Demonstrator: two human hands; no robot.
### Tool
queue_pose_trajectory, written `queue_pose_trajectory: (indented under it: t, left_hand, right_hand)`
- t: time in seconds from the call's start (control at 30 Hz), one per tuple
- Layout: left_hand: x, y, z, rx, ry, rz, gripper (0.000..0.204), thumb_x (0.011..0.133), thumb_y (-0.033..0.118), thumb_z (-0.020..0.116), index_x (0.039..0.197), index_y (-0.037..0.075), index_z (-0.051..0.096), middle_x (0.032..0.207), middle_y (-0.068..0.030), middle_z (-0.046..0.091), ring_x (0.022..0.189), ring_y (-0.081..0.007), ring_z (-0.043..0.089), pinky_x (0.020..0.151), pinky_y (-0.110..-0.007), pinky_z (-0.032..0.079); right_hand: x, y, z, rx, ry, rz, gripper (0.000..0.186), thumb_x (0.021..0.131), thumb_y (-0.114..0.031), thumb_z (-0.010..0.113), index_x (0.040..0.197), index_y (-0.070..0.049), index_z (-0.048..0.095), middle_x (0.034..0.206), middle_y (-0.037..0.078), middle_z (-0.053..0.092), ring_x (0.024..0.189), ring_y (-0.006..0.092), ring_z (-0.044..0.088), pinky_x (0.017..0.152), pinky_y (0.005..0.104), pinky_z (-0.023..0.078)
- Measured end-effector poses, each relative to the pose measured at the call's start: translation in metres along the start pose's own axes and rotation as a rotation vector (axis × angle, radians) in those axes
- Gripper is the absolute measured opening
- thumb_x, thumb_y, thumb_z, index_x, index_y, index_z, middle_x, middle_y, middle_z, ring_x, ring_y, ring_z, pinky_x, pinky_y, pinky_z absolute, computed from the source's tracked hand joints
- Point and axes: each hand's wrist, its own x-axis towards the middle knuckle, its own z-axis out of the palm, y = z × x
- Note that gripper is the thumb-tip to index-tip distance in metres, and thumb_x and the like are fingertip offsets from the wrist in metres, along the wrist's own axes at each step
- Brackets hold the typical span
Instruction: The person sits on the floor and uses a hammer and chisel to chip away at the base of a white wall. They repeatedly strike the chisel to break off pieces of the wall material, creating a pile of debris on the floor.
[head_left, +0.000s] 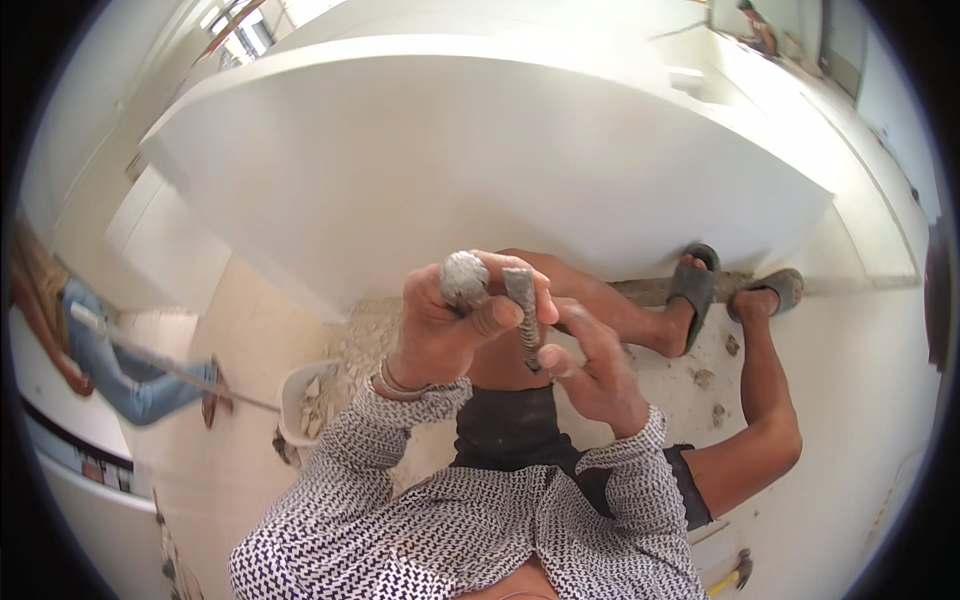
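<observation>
My left hand (435, 325) is closed in front of my knees. Its thumb and fingers pinch a short ribbed metal rod (525, 315), flattened at the top and pointing down. A rounded, rough grey lump (464, 278) sits in the same grip by the index finger; whether it is stone or a tool's end I cannot tell. To the right, my right hand (600, 370) has its fingers apart and slightly curled. Its thumb and fingertips are close beside the rod's lower part, and nothing shows in its grasp.
A low white wall (500, 160) curves across in front of me. Broken rubble (370, 335) lies along its foot, near a white tub (292, 405) of fragments. A hammer (742, 572) with a yellow handle lies at lower right. At left, a person in jeans (150, 390) holds a long pole (180, 365).
</observation>
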Motion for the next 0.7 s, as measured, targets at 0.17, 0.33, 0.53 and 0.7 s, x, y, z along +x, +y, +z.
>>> queue_pose_trajectory:
  t: [0.17,0.33,0.53,0.7]
  left_hand:
    - [0.019,-0.036,0.037,-0.217,-0.173,-0.044,0.025,0.097,0.010,0.069,0.112,-0.009,0.068,0.097,-0.0180,0.074,0.089,-0.0232,0.073,0.075,-0.032,0.060]
    - [0.020,-0.055,0.073,-0.156,-0.318,0.010,0.023,0.095,0.002,0.068,0.114,-0.010,0.068,0.105,-0.0218,0.074,0.102,-0.0280,0.073,0.085,-0.036,0.061]
    - [0.016,-0.067,0.101,-0.171,-0.389,0.008,0.024,0.091,-0.001,0.071,0.115,-0.006,0.069,0.108,-0.0209,0.075,0.105,-0.0277,0.073,0.089,-0.037,0.060]
    - [0.027,-0.073,0.116,-0.260,-0.466,0.034,0.024,0.087,-0.004,0.075,0.111,-0.004,0.071,0.110,-0.0181,0.075,0.104,-0.0255,0.073,0.092,-0.037,0.060]
  right_hand:
    - [-0.032,0.018,-0.016,0.137,0.111,0.140,0.039,0.104,-0.029,0.060,0.127,0.003,0.061,0.107,0.014,0.068,0.099,0.0237,0.066,0.087,0.0354,0.052]
    - [-0.065,0.036,-0.044,-0.003,0.314,-0.027,0.034,0.105,-0.025,0.057,0.125,0.003,0.062,0.108,0.013,0.065,0.100,0.0248,0.064,0.088,0.0344,0.051]
    - [-0.087,0.040,-0.051,-0.026,0.477,0.011,0.033,0.106,-0.023,0.055,0.126,0.003,0.062,0.119,0.015,0.062,0.108,0.0264,0.062,0.093,0.0367,0.050]
    - [-0.097,0.029,-0.063,-0.043,0.531,0.044,0.033,0.105,-0.022,0.057,0.126,0.002,0.062,0.122,0.015,0.061,0.112,0.0259,0.061,0.095,0.0370,0.050]
